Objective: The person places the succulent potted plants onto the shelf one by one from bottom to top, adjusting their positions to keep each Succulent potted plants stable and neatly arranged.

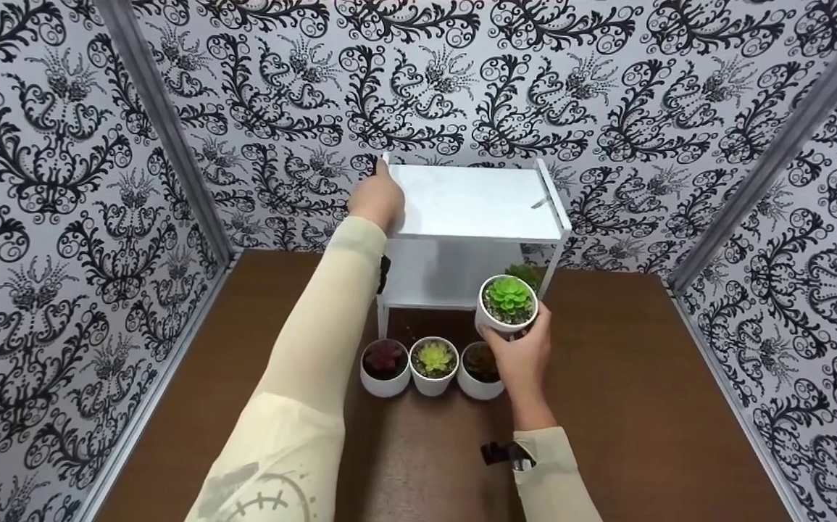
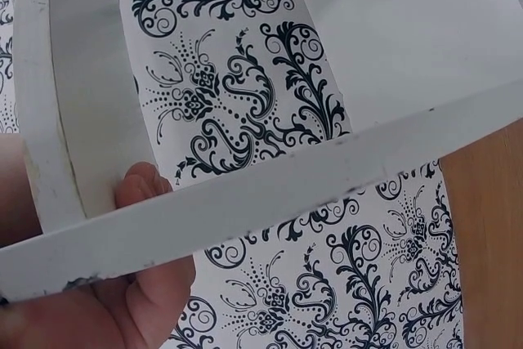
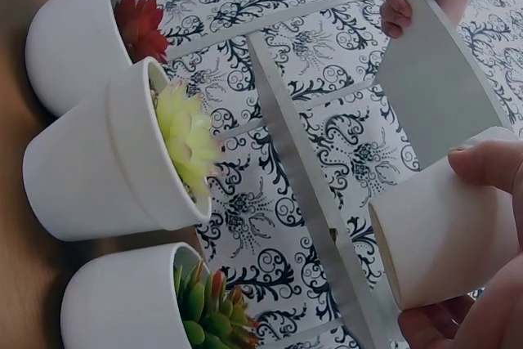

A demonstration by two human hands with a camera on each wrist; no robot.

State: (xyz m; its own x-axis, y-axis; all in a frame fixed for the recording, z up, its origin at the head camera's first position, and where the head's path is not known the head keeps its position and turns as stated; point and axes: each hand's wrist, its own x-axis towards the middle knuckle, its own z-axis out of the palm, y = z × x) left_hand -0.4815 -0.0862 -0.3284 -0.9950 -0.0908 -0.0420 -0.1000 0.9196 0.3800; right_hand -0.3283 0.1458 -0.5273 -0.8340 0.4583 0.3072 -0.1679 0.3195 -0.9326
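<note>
My left hand (image 1: 376, 197) grips the upper left side of a white two-tier shelf (image 1: 472, 203); in the left wrist view its fingers (image 2: 145, 188) curl round the shelf's edge. In my right hand (image 1: 523, 355) is a potted succulent (image 1: 507, 299), bright green in a white pot, held in front of the shelf's right side. The right wrist view shows the pot's side and base (image 3: 441, 234) between thumb and fingers. Behind it a darker green plant (image 1: 525, 274) is partly hidden near the lower tier.
In front of the shelf, on the brown table (image 1: 621, 406), stand a red succulent (image 1: 384, 357), a yellow-green succulent (image 1: 433, 357) and a red-tipped green succulent (image 3: 208, 308), all in white pots. Patterned walls (image 1: 302, 130) enclose the back and sides.
</note>
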